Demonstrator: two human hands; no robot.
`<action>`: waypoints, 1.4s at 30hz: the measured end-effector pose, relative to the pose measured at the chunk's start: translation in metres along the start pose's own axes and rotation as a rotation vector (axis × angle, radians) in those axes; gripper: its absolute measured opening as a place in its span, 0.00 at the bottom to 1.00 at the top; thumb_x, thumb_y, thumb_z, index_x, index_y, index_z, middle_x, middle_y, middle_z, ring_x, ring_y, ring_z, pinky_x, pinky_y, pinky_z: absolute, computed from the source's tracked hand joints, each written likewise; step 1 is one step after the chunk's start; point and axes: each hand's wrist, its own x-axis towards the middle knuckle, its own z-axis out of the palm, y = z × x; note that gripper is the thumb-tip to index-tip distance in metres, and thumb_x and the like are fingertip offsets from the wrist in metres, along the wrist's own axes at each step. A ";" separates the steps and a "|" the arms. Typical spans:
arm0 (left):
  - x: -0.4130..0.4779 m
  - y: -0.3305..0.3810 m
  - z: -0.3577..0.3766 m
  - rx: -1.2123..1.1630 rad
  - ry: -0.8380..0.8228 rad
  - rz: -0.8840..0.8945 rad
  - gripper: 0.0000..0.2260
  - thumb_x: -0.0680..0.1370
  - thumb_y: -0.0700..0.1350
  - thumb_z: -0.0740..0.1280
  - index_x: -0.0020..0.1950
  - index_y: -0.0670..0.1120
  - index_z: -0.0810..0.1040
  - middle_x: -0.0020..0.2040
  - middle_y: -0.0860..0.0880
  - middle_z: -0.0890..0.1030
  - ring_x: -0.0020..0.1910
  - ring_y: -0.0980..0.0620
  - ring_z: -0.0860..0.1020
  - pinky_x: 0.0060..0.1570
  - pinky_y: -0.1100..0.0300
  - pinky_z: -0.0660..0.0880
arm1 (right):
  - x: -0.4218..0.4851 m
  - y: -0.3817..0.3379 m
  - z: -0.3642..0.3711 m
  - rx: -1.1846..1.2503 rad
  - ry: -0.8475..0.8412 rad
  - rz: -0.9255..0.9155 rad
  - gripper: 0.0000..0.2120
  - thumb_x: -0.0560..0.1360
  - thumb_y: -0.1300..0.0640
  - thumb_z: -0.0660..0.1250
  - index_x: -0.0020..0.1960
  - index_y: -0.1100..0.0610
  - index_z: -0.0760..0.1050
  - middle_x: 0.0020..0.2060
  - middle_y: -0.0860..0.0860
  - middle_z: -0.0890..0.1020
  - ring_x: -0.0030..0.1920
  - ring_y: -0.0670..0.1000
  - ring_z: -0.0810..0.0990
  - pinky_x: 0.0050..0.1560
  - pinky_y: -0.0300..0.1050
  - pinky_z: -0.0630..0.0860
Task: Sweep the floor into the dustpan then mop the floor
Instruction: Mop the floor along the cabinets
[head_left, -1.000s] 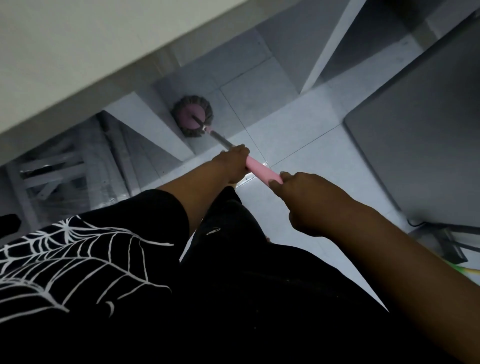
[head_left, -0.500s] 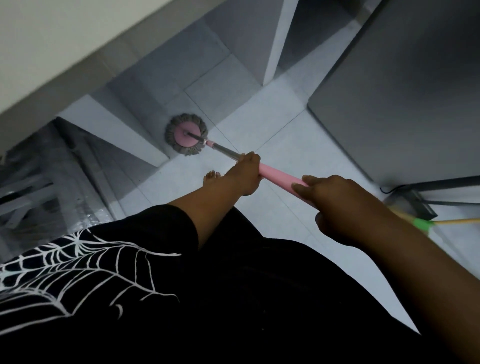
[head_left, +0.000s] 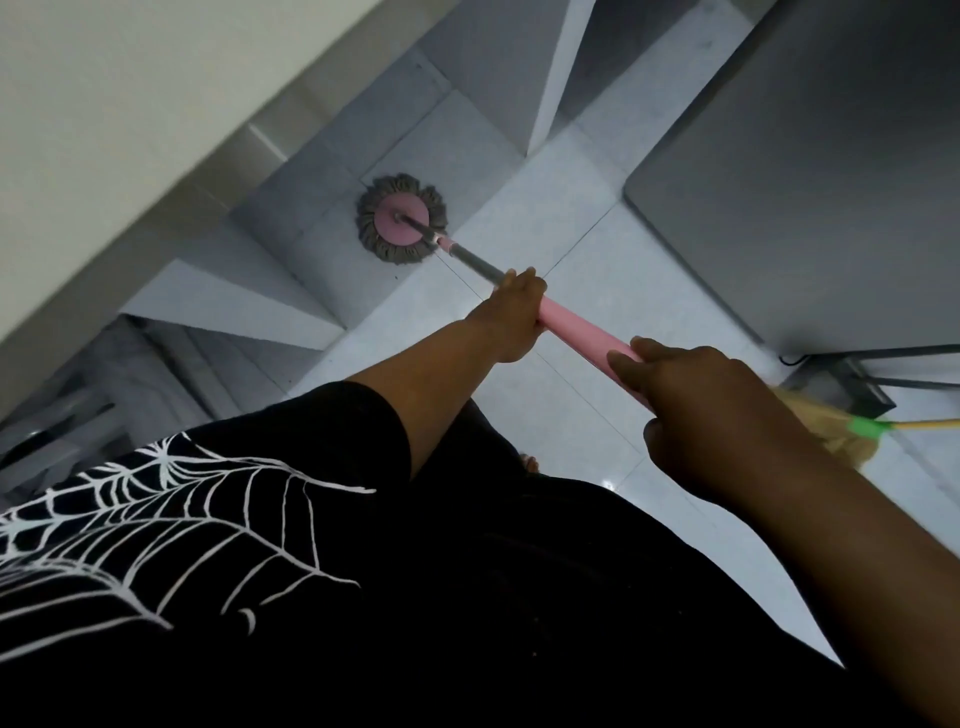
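Below, floor: pale tiled floor (head_left: 597, 322), bright in the middle, shaded towards the wall.
Panel: large flat grey panel (head_left: 805, 182) at the right, standing over the floor.
Clothing: black garment (head_left: 156, 519) with a white spider-web print fills the lower frame.
Mop: round grey-fringed mop (head_left: 401, 224) with a pink disc sits flat on the shaded tiles. Its metal-then-pink pole slants up to both hands.
Right hand: right hand (head_left: 696, 395) curled round the pole's near end.
Left hand: left hand (head_left: 511, 317) wrapped round the pole where pink meets metal.
Broom: straw broom (head_left: 865, 427) with green collar and yellow stick, partly hidden behind the right wrist.
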 end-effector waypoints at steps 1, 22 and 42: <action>0.007 -0.010 -0.012 0.020 -0.001 -0.006 0.20 0.81 0.43 0.62 0.71 0.39 0.63 0.78 0.41 0.56 0.78 0.39 0.51 0.72 0.42 0.62 | 0.015 -0.006 -0.004 -0.001 -0.006 -0.002 0.25 0.71 0.64 0.62 0.66 0.51 0.70 0.58 0.51 0.77 0.41 0.56 0.75 0.34 0.44 0.69; 0.059 -0.098 -0.092 0.260 -0.149 -0.015 0.24 0.81 0.44 0.64 0.74 0.42 0.61 0.80 0.43 0.53 0.78 0.41 0.56 0.72 0.42 0.61 | 0.111 -0.064 -0.011 0.266 0.054 0.087 0.24 0.73 0.65 0.62 0.68 0.55 0.69 0.55 0.53 0.76 0.42 0.55 0.75 0.32 0.41 0.62; -0.137 0.034 0.125 0.472 -0.453 0.425 0.26 0.81 0.51 0.62 0.76 0.44 0.59 0.80 0.43 0.52 0.79 0.44 0.49 0.71 0.43 0.65 | -0.204 -0.142 0.129 0.389 -0.041 0.493 0.28 0.72 0.64 0.62 0.71 0.50 0.68 0.63 0.52 0.76 0.55 0.56 0.77 0.52 0.51 0.77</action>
